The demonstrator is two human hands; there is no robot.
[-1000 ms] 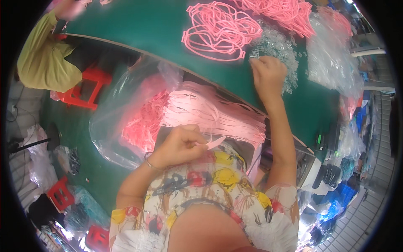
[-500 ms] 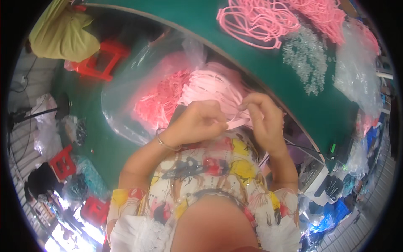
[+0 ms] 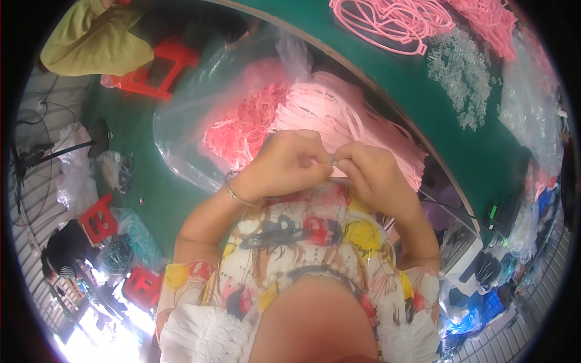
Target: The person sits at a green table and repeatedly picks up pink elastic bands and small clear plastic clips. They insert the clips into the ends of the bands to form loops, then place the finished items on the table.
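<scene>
My left hand (image 3: 293, 162) is closed in a pinch, its fingertips almost touching those of my right hand (image 3: 374, 174), which is also pinched. A thin pale pink strap (image 3: 341, 180) shows just beneath the fingertips, and both hands grip it. Something tiny and greyish sits where the fingertips meet, too small to make out. Right beyond my hands, a thick bundle of pale pink straps (image 3: 321, 106) lies across my lap. Left of that bundle is a clear plastic bag (image 3: 172, 136) with a heap of darker pink strips (image 3: 242, 124) in it.
A green table (image 3: 402, 100) with a curved edge runs along the far right. Pink looped straps (image 3: 393, 27), a scatter of small clear plastic pieces (image 3: 463, 78) and a clear bag (image 3: 529, 103) lie on it. Red stools (image 3: 160, 69) stand on the left, one beside a person in yellow-green clothing (image 3: 91, 45).
My right hand has come down and left to meet my left hand. The strap that stretched between them is now mostly hidden. The whole view has shifted slightly.
</scene>
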